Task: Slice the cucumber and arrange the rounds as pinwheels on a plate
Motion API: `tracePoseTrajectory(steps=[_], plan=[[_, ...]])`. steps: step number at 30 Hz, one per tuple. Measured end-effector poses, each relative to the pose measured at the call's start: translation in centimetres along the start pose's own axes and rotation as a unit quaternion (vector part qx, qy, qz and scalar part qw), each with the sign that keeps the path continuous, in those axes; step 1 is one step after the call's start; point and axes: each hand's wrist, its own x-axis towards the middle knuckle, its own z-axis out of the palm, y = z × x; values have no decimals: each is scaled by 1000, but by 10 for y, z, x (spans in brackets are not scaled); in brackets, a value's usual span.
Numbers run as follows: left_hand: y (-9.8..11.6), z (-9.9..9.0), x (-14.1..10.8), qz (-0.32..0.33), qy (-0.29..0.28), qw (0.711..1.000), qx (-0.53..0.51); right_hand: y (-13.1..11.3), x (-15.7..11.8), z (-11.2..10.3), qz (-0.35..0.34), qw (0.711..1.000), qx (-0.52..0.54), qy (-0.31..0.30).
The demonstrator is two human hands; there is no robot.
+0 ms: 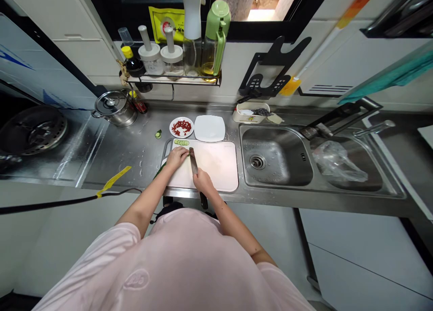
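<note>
My right hand (pixel 203 182) is wrapped around the dark handle of a kitchen knife (pixel 194 161), its blade pointing away from me over the white cutting board (pixel 219 166). Left of the blade, my left hand (pixel 177 157) is closed with fingertips close to the steel, pressing on a cucumber (pixel 160 170). Most of the cucumber is hidden by that hand and forearm; a dark green end shows beside the wrist. Cucumber slices (pixel 181 142) lie in a row at the board's far left corner. A cut cucumber end (pixel 158 134) sits on the steel counter.
Behind the board stand a plate of chopped red pieces (pixel 181 127) and a square white plate (pixel 209 128). The sink (pixel 277 157) is to the right, with a plastic bag (pixel 338 162) in its second basin. A lidded pot (pixel 115 108) stands left, below a seasoning rack (pixel 176 79).
</note>
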Motion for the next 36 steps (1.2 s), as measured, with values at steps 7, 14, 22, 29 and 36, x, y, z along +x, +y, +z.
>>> tracePoseTrajectory(steps=[7, 14, 22, 29, 36], plan=[[0, -1, 1, 1, -4, 1000, 2, -8, 8, -5, 6, 1000, 3, 0], [1, -2, 1, 1, -9, 1000, -4, -11, 20, -3, 9, 1000, -1, 6], [2, -3, 1, 3, -9, 1000, -6, -9, 12, -4, 7, 1000, 8, -5], [3, -2, 2, -7, -11, 1000, -2, -13, 19, -6, 6, 1000, 22, -4], [3, -3, 1, -8, -20, 1000, -5, -12, 31, 0, -4, 1000, 13, 7]])
